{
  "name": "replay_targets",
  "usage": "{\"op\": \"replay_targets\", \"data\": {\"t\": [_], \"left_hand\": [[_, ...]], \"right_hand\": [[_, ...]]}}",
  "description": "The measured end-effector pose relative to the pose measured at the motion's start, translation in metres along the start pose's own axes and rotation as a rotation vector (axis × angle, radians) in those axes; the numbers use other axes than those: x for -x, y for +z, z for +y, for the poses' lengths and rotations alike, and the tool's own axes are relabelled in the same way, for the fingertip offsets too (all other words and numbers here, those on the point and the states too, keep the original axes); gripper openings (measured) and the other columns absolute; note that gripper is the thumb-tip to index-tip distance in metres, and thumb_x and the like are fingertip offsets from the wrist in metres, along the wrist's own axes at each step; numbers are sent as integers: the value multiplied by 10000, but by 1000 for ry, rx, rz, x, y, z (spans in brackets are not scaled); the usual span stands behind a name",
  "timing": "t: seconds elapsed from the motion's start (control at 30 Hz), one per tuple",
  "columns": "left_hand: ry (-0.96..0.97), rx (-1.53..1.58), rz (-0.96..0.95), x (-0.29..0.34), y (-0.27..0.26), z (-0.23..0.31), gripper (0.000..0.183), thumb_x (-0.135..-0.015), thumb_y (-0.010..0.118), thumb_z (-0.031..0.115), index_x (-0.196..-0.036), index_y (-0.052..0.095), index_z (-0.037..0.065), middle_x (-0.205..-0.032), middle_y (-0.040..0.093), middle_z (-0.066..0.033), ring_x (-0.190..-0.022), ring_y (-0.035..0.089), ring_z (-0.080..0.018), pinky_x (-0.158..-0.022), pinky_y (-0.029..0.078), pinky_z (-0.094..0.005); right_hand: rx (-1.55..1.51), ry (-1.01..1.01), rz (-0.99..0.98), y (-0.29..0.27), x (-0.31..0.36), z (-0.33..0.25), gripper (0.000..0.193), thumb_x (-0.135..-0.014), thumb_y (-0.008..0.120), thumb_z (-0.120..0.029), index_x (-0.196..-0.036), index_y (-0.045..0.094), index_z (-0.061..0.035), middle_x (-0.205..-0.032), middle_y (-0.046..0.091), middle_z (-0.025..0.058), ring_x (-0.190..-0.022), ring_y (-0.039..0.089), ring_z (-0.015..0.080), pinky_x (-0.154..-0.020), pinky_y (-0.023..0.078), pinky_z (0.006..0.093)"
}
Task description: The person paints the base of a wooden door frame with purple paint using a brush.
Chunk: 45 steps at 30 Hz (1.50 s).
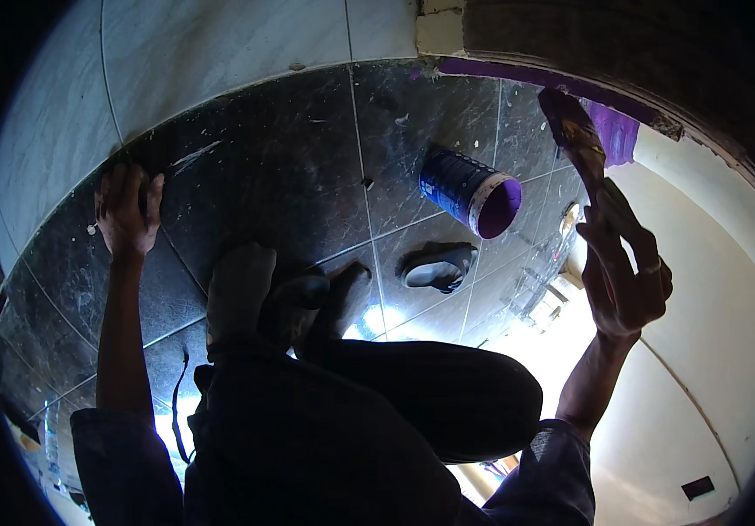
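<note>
My left hand (127, 209) rests palm down on the dark tiled floor (298, 158), fingers apart and holding nothing. Held up at the right, my right hand (624, 276) grips a paintbrush (577, 140) by its handle. The brush's dark head is at a purple painted strip (517, 74) along the base of the wall; whether the bristles touch it is unclear. Between my hands is a blue paint bucket (456, 182) with a pale rim and purple inside. Its mouth faces the lower right; I cannot tell whether it stands or lies.
A dark slipper (439, 267) lies below the bucket, near my bare feet (241, 280). Pale marble-look tiles (237, 39) cover the wall at upper left. Purple paint (614, 133) also marks the cream wall (701, 202) at right. Bright light reflects off the floor behind my legs.
</note>
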<state>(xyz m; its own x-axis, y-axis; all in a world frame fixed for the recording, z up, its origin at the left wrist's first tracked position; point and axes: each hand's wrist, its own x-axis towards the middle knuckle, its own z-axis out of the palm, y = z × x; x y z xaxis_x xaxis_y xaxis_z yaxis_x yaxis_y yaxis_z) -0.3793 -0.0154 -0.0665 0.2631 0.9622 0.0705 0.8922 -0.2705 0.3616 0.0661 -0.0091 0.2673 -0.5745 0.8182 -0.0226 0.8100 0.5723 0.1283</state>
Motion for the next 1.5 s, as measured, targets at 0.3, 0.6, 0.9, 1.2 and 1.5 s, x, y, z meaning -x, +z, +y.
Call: {"op": "replay_targets", "data": {"t": [0.3,0.6,0.9,1.2,1.5], "left_hand": [[15,-31,44,1,1,1,301,-949,577,369,-930,586,69,-906,553,-120,-895,557,-339,-759,425,-474],[24,-52,24,3,1,-4,322,-955,559,396,-931,582,75,-914,549,-114,-898,558,-337,-744,424,-480],[52,-55,92,-1,2,1,324,-962,545,398,-926,577,78,-914,545,-121,-887,555,-349,-740,422,-485],[39,-44,75,-3,0,3,332,-961,542,397,-879,555,76,-886,532,-119,-861,555,-348,-723,421,-479],[55,-30,90,-3,2,2,307,-951,568,376,-901,575,73,-895,548,-110,-856,557,-336,-717,421,-470]], "right_hand": [[-131,69,58,30,9,-18,223,-749,763,19,-942,747,-92,-1023,708,112,-1011,695,341,-792,636,389],[-23,46,60,39,-3,-18,149,-746,771,-17,-877,744,-82,-1022,714,118,-1036,690,330,-809,624,419],[11,43,-57,24,-20,-10,75,-753,756,-19,-803,716,-58,-1022,718,142,-1045,686,334,-791,625,417],[-12,46,-63,25,-17,-14,141,-720,762,26,-841,717,-30,-1035,711,155,-1019,698,309,-751,637,351],[38,60,4,32,-17,-3,170,-717,736,88,-859,713,-2,-1061,699,169,-927,727,291,-641,629,295]]}}
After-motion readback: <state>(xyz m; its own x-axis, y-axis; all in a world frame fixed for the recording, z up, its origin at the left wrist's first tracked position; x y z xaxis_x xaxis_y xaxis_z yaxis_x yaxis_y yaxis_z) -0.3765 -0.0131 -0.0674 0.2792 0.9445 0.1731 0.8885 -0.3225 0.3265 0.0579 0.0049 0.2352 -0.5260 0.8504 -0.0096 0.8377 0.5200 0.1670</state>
